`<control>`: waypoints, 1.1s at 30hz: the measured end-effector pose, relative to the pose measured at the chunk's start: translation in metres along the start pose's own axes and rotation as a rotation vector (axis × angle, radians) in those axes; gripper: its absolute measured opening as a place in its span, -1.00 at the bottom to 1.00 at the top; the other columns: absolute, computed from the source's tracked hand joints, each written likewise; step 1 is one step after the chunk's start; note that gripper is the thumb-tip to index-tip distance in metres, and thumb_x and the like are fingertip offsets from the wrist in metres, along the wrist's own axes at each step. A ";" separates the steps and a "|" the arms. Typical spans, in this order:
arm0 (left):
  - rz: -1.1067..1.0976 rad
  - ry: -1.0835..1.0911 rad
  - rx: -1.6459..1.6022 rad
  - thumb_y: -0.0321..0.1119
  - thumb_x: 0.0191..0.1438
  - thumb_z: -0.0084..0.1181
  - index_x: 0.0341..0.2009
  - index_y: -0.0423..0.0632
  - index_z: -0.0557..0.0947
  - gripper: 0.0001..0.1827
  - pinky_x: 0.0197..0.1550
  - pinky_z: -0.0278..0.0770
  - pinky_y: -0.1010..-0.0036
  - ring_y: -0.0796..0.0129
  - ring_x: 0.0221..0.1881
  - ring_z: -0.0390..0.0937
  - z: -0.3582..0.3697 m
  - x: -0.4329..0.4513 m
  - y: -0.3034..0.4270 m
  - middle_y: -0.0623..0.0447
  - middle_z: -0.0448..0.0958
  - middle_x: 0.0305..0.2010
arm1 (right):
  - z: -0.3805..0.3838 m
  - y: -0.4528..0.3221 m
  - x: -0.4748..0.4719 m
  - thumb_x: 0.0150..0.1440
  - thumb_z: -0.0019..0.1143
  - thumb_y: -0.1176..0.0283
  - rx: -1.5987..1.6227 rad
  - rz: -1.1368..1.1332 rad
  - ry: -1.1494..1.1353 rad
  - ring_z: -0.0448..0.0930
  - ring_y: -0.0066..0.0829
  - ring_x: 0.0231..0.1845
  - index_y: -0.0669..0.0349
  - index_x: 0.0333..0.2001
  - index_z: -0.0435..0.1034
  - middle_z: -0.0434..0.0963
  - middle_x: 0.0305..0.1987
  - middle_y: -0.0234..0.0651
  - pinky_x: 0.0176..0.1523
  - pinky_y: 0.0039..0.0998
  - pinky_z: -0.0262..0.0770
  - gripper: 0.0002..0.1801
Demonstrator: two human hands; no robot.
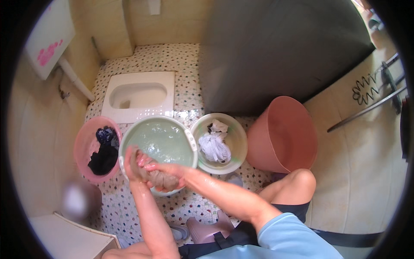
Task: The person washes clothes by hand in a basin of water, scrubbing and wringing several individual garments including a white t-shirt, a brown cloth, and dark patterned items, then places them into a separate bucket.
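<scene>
Both of my hands grip one wet, bunched brown cloth (161, 180) over the near left side of a large basin of water (161, 136). My left hand (130, 163) clasps the cloth's left end, its fingers partly hidden by folds. The right part is squeezed by my right hand (171, 173), close against the left. Wet skin glistens on both wrists. To the left, a pink basin (81, 152) holds dark garments (105, 155). On the right side a pale basin (239, 155) contains white cloth (215, 145).
A tall pink bucket (268, 139) leans near the right wall. Beyond the basins lies a squat toilet (139, 97) in the pebble-patterned floor. A dark grey panel (278, 55) rises behind the bucket. A pink stool (207, 228) stands by my legs, and a white cabinet (71, 236) is at lower left.
</scene>
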State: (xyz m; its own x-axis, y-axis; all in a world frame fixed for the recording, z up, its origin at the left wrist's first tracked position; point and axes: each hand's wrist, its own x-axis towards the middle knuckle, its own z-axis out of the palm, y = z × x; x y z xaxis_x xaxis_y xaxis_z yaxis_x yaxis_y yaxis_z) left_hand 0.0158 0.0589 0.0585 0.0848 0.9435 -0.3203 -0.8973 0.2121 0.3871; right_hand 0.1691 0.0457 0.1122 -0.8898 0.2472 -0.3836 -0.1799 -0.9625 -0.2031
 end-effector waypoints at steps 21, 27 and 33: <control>0.285 0.479 1.015 -0.22 -0.15 0.22 -0.24 -0.16 0.64 -0.63 -0.19 0.47 0.38 0.28 -0.29 0.56 -0.014 0.067 -0.099 -0.06 0.61 -0.33 | -0.076 0.005 0.002 -0.10 0.08 -0.01 -1.546 -0.325 1.160 0.56 -0.04 -0.26 0.26 -0.03 0.25 0.53 -0.23 0.01 -0.15 -0.14 0.43 -0.33; 0.497 0.189 1.220 -0.22 -0.10 0.22 -0.20 -0.19 0.61 -0.62 -0.21 0.47 0.42 0.30 -0.28 0.54 -0.029 0.104 0.008 -0.07 0.60 -0.29 | -0.088 -0.055 -0.082 -0.07 0.17 0.26 -0.841 -0.724 1.289 0.49 -0.42 -0.18 0.24 -0.15 0.36 0.49 -0.19 -0.17 -0.10 -0.43 0.41 -0.59; 0.296 0.929 1.777 -0.19 -0.09 0.08 -0.31 0.05 0.65 -0.76 -0.14 0.48 0.26 0.07 -0.18 0.53 -0.136 0.095 0.157 -0.10 0.58 -0.25 | -0.198 -0.044 -0.172 -0.12 0.28 0.31 -1.285 -0.551 1.296 0.39 -0.30 0.09 0.25 0.15 0.20 0.36 0.09 -0.09 0.12 -0.39 0.30 -0.26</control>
State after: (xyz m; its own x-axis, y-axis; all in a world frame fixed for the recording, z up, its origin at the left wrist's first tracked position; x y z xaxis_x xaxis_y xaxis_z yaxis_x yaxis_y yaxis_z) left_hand -0.1760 0.1469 -0.0290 -0.6792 0.7215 -0.1348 0.5442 0.6182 0.5672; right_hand 0.4133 0.0679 0.0086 0.0745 0.9595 -0.2715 0.6245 -0.2572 -0.7375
